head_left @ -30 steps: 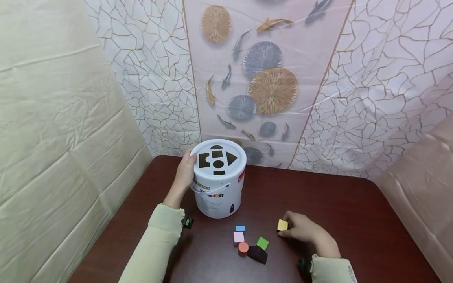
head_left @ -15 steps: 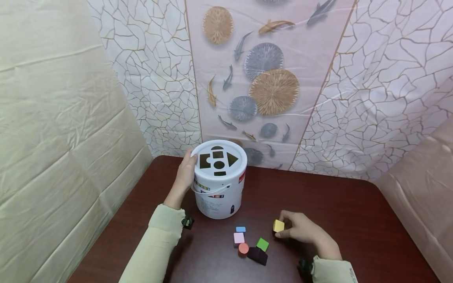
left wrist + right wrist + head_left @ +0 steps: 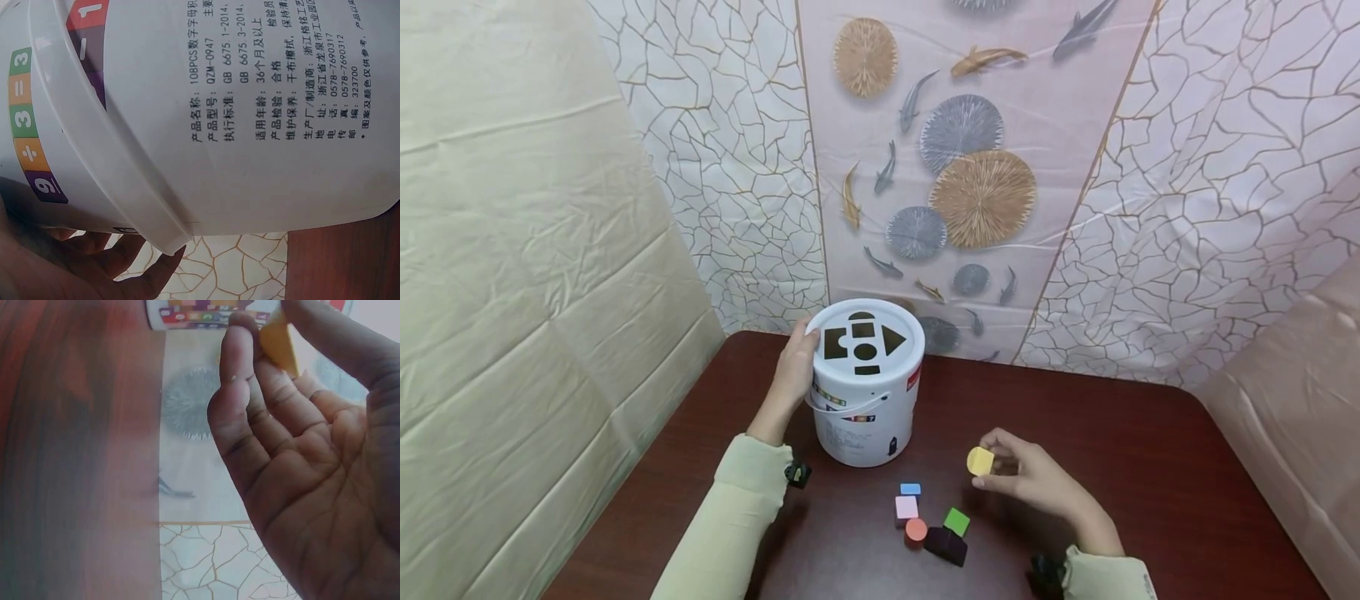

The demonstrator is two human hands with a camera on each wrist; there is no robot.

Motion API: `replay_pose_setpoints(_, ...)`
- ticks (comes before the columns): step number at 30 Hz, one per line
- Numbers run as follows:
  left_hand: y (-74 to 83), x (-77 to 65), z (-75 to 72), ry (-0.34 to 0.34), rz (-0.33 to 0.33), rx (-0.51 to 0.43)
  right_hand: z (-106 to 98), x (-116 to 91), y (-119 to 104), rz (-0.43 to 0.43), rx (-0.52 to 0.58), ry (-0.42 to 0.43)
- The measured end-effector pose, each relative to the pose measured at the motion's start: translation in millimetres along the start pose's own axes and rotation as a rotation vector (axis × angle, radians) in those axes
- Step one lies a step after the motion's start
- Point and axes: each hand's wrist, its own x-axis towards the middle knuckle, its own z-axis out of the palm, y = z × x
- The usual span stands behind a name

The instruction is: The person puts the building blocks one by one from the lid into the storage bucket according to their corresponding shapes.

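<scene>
A white bucket stands upright on the table, its lid cut with several shaped holes. My left hand holds it at the left side, thumb by the lid's rim. Curled fingers show beside the bucket's pale band in the left wrist view. A yellow block with a rounded side is pinched between thumb and fingers of my right hand, above the table and right of the bucket. From the right wrist, the yellow block is partly hidden behind the fingers.
In front of the bucket lie a blue block, a pink block, a round orange-red block, a green block and a dark block. Patterned cloth hangs behind the dark red table.
My right hand has lifted the yellow block off the table, moving it slightly left toward the bucket and turning it. The left hand keeps its place on the bucket.
</scene>
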Motion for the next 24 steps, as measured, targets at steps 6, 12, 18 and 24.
replay_pose_setpoints(6, 0.1, -0.2, -0.3, 0.0, 0.002, 0.001, 0, 1, -5, -0.051, 0.06, 0.006)
replay_pose_setpoints(12, -0.5, -1.3, 0.2, 0.002, -0.003, 0.005, 0, 1, -10, -0.053, 0.167, -0.011)
replay_pose_setpoints(18, -0.9, -1.2, 0.9, -0.008, -0.009, 0.005, 3, 0, -11, 0.073, 0.174, -0.046)
replay_pose_setpoints(24, 0.0, -0.2, 0.1, 0.009, -0.004, 0.015, 2, 3, -13, 0.144, 0.13, 0.018)
